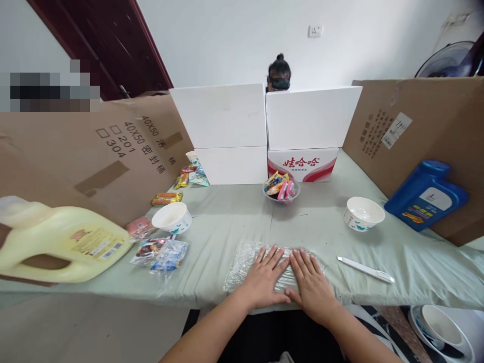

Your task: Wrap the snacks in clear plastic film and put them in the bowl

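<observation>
My left hand [264, 277] and my right hand [310, 280] lie flat, side by side, fingers spread, on a clear crinkled plastic bag [242, 264] at the near edge of the table. The thumbs nearly touch. Both palms press on the bag, and neither hand grips anything. A white pen-like tool [365, 269] lies just right of my right hand.
The pale green cloth-covered table [227, 222] holds two white paper bowls [172, 218] [363, 214], a glass bowl of snack packets [282, 190], loose snack packets [162, 252], a yellow jug [64, 244] and a blue jug [425, 195]. Cardboard walls and white boxes [223, 116] ring it. A person sits behind the boxes.
</observation>
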A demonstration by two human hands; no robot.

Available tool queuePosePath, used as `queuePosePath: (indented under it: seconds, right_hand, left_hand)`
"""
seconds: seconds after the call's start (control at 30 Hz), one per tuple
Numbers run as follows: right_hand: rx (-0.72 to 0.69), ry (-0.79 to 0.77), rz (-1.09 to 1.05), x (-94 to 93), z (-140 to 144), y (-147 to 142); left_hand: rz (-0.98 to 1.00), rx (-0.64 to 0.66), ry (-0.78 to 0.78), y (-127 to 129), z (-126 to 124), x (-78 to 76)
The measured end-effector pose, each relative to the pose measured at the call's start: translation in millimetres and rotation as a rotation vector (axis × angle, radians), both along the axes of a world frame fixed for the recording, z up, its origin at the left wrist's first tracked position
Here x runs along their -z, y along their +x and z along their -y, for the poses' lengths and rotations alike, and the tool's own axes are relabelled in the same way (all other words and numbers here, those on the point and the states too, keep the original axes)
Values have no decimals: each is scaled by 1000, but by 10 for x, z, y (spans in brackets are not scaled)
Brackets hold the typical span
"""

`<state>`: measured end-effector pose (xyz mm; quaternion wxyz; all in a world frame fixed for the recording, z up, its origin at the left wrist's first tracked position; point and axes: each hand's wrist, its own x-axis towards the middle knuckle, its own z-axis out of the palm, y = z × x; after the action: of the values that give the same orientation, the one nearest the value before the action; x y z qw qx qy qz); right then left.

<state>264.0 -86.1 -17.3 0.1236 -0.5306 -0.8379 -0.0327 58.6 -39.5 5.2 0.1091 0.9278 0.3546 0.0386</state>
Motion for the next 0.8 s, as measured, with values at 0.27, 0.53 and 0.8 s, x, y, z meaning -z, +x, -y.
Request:
queuePosePath:
  seconds: [0.27,0.53,0.8]
  right_hand:
    - [-118,-49,22,-19,-198,320]
    - [-279,39,5,-70,414,400]
    - [-132,46,-401,-100,656,568]
  left_hand:
    - [-39,-339,167,-1014,-94,23]
    - [113,78,83,-958,346,-71]
    - [429,-20,77,-1015,361,-153]
